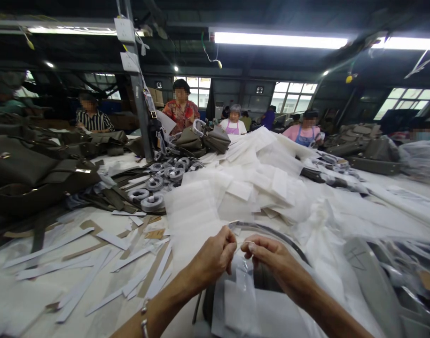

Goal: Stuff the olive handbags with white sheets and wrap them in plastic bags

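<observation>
My left hand (218, 251) is closed in a pinch at the lower middle. Facing it, my right hand (269, 253) pinches too, with a thin white strip (240, 245) running between the fingertips of both. Just below them lies a dark bag (267, 278), partly covered by a white foam sheet (267, 312) and a piece of clear plastic (245, 277). The bag's handle, wrapped in plastic (287, 240), arches behind my right hand. How the strip joins the bag is too blurred to tell.
White foam sheets (250, 183) are heaped ahead. Wrapped strap coils (153, 202) and dark bags (35, 173) lie to the left, near scattered paper strips (82, 281). A grey bin (366, 277) stands at right. A metal post (140, 103) rises beyond; several people work across the table.
</observation>
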`<state>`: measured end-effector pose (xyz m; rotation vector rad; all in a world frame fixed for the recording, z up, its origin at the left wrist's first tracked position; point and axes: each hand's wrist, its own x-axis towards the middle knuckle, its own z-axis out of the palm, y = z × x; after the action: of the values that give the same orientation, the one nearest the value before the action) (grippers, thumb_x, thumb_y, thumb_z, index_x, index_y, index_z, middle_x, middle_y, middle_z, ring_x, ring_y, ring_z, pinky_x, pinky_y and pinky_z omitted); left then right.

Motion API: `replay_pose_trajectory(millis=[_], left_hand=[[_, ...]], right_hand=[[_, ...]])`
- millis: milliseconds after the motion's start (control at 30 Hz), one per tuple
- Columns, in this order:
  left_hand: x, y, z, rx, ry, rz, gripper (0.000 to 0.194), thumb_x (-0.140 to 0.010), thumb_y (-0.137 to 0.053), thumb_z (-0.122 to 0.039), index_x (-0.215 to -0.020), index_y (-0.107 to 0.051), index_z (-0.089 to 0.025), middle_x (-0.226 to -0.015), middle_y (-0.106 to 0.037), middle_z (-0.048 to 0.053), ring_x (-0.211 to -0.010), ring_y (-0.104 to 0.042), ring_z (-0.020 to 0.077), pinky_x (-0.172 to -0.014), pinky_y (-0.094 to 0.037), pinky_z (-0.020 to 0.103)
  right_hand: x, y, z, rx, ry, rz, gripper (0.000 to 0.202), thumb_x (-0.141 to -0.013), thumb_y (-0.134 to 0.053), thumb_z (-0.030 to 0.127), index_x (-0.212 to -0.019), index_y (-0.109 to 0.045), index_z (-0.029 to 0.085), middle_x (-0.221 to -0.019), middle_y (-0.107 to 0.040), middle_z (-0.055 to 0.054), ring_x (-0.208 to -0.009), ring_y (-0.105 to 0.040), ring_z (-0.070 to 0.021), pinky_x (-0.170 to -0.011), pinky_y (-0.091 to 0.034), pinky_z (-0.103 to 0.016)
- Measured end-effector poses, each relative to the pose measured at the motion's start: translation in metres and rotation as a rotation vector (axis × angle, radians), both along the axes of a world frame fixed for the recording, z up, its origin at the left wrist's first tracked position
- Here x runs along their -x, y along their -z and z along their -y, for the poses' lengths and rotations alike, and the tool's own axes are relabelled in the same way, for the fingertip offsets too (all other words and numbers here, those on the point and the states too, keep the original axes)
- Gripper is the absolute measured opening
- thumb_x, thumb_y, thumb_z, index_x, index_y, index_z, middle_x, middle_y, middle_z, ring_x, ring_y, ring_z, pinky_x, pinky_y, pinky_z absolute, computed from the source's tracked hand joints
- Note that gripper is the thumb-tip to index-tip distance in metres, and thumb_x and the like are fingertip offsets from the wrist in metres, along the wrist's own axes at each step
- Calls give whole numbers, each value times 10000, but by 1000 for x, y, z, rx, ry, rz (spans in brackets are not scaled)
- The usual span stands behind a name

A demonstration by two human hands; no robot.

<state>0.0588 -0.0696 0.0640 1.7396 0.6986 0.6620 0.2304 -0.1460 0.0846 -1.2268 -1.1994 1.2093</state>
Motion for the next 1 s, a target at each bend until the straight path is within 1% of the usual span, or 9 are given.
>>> replay_pose_trajectory(millis=[133,267,333,400,533,633,767,867,1000], left_hand=[[-16,7,6,197,195,118,111,-891,-470,-324,-870,-425,-224,-539,-530,-63,-464,-547,122,-478,-435,216],[-18,12,5,384,327,120,145,-820,-539,-315,-829,-441,-209,-544,-546,-52,-484,-593,134,-497,-463,227],[-15,12,2,467,259,136,215,-806,-574,-370,-827,-430,-212,-524,-516,-71,-445,-561,126,-470,-446,223],[-11,8,-2,478,144,134,267,-820,-571,-436,-847,-418,-218,-507,-505,-83,-414,-527,118,-451,-409,213],[-6,-4,-12,135,-67,-53,195,-906,-453,-390,-825,-465,-213,-509,-536,-51,-460,-550,137,-514,-391,235],[-8,-9,-16,-221,-208,-318,94,-902,-444,-268,-865,-511,-215,-629,-627,-3,-586,-622,183,-580,-384,270],[-10,-7,-21,-452,-264,-504,93,-918,-418,-243,-960,-498,-217,-752,-680,47,-673,-665,230,-580,-352,291],[-8,-3,-24,-345,-230,-353,61,-921,-428,-260,-929,-478,-226,-688,-656,18,-610,-647,200,-559,-372,271],[-6,1,-29,90,-90,-31,132,-908,-461,-356,-866,-439,-232,-510,-544,-59,-427,-541,144,-451,-372,222]], right_hand=[[-5,-1,-1,-77,163,-314,205,-753,-679,397,-691,-698,203,-1000,-693,-76,-891,-598,-235,-782,-486,-356],[-17,-6,-9,-39,263,-688,142,-695,-706,331,-617,-643,231,-722,-671,-25,-875,-646,-244,-907,-489,-439],[-22,-6,-13,32,236,-619,185,-719,-728,367,-649,-655,211,-681,-653,-23,-771,-643,-218,-871,-504,-432],[-22,-3,-16,79,213,-389,295,-737,-747,459,-688,-673,178,-718,-674,-50,-733,-629,-205,-797,-509,-387],[-7,3,-24,115,83,-38,454,-635,-822,546,-860,-737,161,-841,-706,-66,-793,-613,-210,-742,-479,-333],[11,7,-30,154,-68,-34,430,-611,-847,507,-855,-746,167,-808,-692,-41,-750,-588,-183,-699,-451,-299],[21,17,-37,203,-37,-81,424,-676,-799,543,-749,-720,133,-702,-633,-27,-667,-527,-141,-659,-410,-278],[18,26,-40,186,2,-108,431,-719,-762,557,-698,-696,131,-680,-614,-30,-658,-503,-142,-654,-397,-284],[14,26,-43,90,125,-169,292,-735,-765,462,-705,-704,178,-813,-660,-33,-813,-541,-176,-766,-422,-292]])
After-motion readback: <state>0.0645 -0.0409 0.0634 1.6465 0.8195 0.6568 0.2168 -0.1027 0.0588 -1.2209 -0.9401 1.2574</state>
